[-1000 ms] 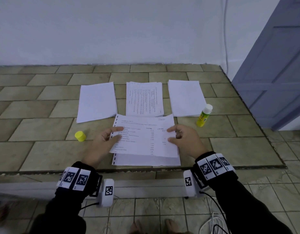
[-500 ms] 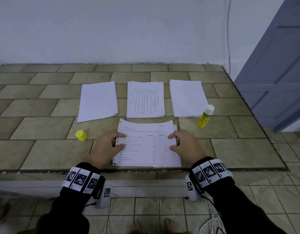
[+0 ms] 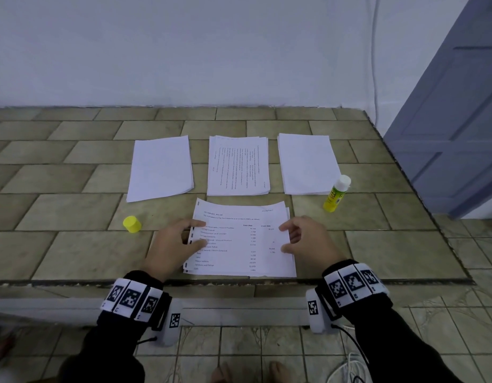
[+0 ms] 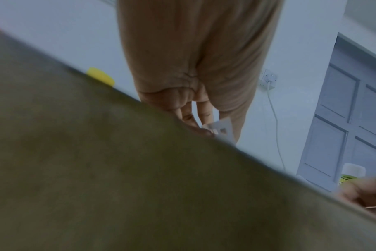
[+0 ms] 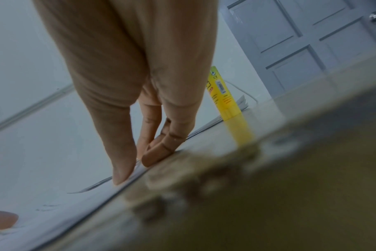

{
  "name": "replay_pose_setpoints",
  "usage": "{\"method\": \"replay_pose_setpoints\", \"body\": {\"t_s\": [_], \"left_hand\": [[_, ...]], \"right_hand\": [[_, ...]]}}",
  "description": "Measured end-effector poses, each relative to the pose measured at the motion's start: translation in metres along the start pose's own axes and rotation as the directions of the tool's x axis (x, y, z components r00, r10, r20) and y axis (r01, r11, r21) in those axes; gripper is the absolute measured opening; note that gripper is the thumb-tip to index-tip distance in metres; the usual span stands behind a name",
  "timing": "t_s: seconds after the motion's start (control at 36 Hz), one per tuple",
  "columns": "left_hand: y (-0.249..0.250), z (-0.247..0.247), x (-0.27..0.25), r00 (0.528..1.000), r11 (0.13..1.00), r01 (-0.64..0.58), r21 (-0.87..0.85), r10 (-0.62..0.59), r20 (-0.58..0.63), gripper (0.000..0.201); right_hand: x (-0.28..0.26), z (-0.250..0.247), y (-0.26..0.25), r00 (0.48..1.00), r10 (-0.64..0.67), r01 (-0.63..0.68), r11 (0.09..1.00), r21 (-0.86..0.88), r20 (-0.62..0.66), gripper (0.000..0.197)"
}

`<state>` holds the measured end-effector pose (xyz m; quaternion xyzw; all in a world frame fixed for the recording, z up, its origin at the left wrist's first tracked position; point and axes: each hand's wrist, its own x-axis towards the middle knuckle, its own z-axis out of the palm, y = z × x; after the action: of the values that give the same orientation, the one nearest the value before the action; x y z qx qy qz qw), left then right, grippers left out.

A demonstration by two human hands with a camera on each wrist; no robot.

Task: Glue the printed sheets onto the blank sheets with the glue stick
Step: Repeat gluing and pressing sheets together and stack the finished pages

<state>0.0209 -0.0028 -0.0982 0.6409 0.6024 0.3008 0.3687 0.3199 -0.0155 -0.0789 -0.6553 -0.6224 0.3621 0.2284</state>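
A printed sheet [image 3: 240, 240] is lying flat near the front edge of the tiled ledge [image 3: 73, 244], its long axis running away from the person and its text reading upright toward them. It is sitting on a blank sheet [image 3: 288, 217] whose edge is peeking out along the right side. The left hand [image 3: 174, 246] is resting on the sheet's left edge, fingers loosely spread and fairly straight, fingertips and thumb pressing on the margin. The right hand [image 3: 305, 239] is doing the same on the right edge; in the right wrist view its thumb and fingertips [image 5: 155, 152] are pressing down on the paper, close together.

Beyond it three stacks are lying side by side: a blank stack [image 3: 160, 168], a printed stack [image 3: 239, 165] and another blank stack [image 3: 307, 164]. The glue stick [image 3: 336, 193] is standing uncapped just beside the right stack, tilting slightly. Its yellow cap [image 3: 132, 224] is sitting well left of the left hand.
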Motion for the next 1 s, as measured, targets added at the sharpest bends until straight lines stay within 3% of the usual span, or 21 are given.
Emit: {"method": "replay_pose_setpoints", "body": {"t_s": [0.47, 1.0], "left_hand": [[0.004, 0.001, 0.001, 0.999, 0.998, 0.006, -0.063, -0.003, 0.051, 0.042], [0.0, -0.001, 0.001, 0.998, 0.999, 0.006, -0.05, -0.003, 0.066, 0.039]], "right_hand": [[-0.001, -0.005, 0.01, 0.996, -0.038, 0.028, 0.993, 0.114, 0.085, 0.044], [-0.002, -0.006, 0.013, 0.996, -0.022, 0.009, 0.987, 0.16, 0.082, 0.045]]}}
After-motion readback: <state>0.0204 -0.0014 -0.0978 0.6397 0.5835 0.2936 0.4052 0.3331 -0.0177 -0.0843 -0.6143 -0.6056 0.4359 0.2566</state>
